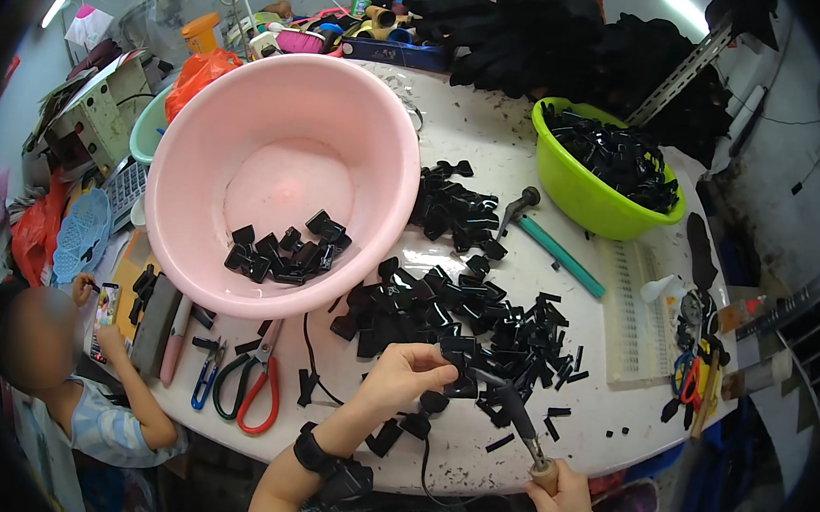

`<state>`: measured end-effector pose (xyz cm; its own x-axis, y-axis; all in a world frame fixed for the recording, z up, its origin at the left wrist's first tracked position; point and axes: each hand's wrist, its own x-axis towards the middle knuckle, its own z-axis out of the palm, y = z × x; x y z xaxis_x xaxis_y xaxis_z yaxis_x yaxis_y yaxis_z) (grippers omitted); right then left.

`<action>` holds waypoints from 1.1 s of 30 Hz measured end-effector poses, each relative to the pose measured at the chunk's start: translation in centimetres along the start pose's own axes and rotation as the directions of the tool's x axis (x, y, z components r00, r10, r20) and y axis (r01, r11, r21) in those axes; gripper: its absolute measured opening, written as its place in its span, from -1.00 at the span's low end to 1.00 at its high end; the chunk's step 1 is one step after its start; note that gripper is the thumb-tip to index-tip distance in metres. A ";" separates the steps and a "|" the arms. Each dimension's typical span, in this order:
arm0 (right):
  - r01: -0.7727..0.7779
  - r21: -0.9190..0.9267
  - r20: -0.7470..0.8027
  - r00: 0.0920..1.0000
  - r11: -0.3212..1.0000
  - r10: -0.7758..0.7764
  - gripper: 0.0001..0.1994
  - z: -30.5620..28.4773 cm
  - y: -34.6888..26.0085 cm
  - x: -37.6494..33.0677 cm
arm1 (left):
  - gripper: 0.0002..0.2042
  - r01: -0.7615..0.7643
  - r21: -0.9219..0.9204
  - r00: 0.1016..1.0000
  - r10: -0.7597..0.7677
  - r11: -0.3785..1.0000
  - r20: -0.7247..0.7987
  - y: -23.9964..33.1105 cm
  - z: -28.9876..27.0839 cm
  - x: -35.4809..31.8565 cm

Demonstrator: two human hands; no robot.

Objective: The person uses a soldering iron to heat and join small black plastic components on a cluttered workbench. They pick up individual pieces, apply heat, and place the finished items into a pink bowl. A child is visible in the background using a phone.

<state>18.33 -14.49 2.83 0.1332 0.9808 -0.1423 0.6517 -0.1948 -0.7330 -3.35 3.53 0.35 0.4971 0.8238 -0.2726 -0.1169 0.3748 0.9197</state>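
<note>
Piece (459, 348), glossy black, right of round pink basin (185, 202), likely light, slippery: left hand (404, 377) pinches edge; right hand (564, 500) grips pale-handled dark tool (517, 410).

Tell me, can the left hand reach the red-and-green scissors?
Probably yes: little but a cord and black strip lies between the left hand and the scissors, though it seems to pinch a black piece it would likely release first.

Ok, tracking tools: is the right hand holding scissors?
No, the right hand grips a dark tool; the scissors lie on the table.
</note>
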 end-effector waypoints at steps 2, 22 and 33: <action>0.030 -0.015 -0.018 0.999 0.999 -0.031 -0.77 0.1 0.1 0.0 | -0.91 -0.011 -0.012 1.000 0.011 1.000 0.020 -0.3 -0.1 0.1; -0.008 -0.029 -0.033 0.999 1.000 0.007 -0.81 0.1 -1.0 -0.2 | -0.85 -0.024 -0.027 0.998 0.025 0.999 0.052 -0.5 -0.2 0.1; -0.009 -0.108 -0.008 1.000 0.994 0.008 -0.80 1.1 -0.6 0.1 | -0.79 -0.182 0.247 0.983 0.185 0.952 0.010 -1.6 -0.3 0.7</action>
<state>17.12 -14.27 2.55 0.1446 0.9792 -0.1424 0.7274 -0.2028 -0.6556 -3.09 3.66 -1.41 0.4752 0.8747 -0.0950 0.0106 0.1023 0.9947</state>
